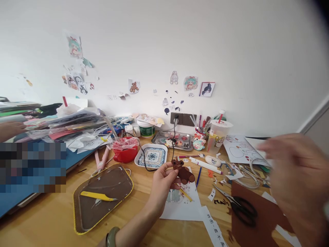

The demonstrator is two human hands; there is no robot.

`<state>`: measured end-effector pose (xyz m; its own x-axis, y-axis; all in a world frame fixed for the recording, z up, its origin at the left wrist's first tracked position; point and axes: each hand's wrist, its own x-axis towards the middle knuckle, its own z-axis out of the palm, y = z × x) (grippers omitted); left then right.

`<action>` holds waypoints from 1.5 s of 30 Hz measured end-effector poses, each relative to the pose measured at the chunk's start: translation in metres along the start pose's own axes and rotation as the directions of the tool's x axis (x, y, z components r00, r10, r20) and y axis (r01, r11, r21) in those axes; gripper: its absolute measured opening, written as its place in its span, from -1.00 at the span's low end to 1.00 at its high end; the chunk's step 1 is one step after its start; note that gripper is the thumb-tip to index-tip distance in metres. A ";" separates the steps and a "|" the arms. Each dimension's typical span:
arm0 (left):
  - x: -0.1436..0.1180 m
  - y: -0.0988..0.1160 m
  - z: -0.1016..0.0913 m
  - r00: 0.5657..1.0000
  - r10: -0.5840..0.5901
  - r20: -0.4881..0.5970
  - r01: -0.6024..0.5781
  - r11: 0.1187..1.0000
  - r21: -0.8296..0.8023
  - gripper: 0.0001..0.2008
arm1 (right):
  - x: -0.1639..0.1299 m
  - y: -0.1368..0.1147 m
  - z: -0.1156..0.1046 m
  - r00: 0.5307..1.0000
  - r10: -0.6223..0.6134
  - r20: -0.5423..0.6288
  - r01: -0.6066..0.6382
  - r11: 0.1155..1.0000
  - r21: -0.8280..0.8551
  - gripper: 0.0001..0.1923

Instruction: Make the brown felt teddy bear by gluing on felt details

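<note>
My left hand point(161, 183) pinches a brown teddy bear cutout point(185, 175) between thumb and fingers, held above a printed sheet point(180, 212) on the wooden table. Raised at the right is my right hand point(295, 168), smeared by motion, so its fingers and anything in them do not show clearly. Below and to its left, black-handled scissors point(243, 210) lie with their blades toward the middle, partly on a dark brown sheet point(259, 202). Small scraps surround them. A yellow pair of tweezers point(97, 196) rests on a brown tray with a yellow rim point(102, 216) at the left.
A red bowl point(125, 152), a patterned white tray point(151, 157) and a metal tray point(177, 144) stand farther back. A lidded cup point(214, 140) sits at back right. A black cord point(144, 161) crosses the patterned tray. Another person's arm point(10, 129) reaches in from the left.
</note>
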<state>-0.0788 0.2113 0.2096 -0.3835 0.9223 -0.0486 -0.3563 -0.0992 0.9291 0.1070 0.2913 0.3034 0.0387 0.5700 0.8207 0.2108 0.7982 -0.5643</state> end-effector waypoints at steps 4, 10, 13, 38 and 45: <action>0.000 0.003 0.000 1.000 0.004 -0.019 -0.004 1.000 0.006 -0.74 | -0.021 0.028 0.024 0.674 0.332 0.660 -0.306 0.939 -0.159 -0.72; 0.000 0.008 -0.001 0.998 0.043 -0.052 -0.041 0.999 0.034 -0.66 | -0.051 0.021 0.052 0.282 0.301 0.911 -0.494 0.860 -0.132 -0.68; -0.002 0.011 0.000 0.994 0.081 -0.079 -0.078 0.996 0.046 -0.64 | -0.052 0.019 0.055 0.327 0.352 0.877 -0.546 0.828 -0.128 -0.68; 0.016 0.019 -0.032 0.830 0.443 -0.340 -0.373 0.893 0.252 -0.74 | -0.059 0.009 0.058 0.471 0.462 0.752 -0.691 0.723 -0.012 -0.65; 0.020 0.019 -0.032 0.835 0.424 -0.351 -0.364 0.904 0.227 -0.68 | -0.059 0.009 0.060 0.466 0.474 0.747 -0.695 0.719 -0.023 -0.69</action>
<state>-0.1204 0.2161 0.2146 -0.7703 0.5967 0.2247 0.0108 -0.3402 0.9403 0.0480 0.2765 0.2445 -0.6117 0.7897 0.0480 0.1469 0.1729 -0.9739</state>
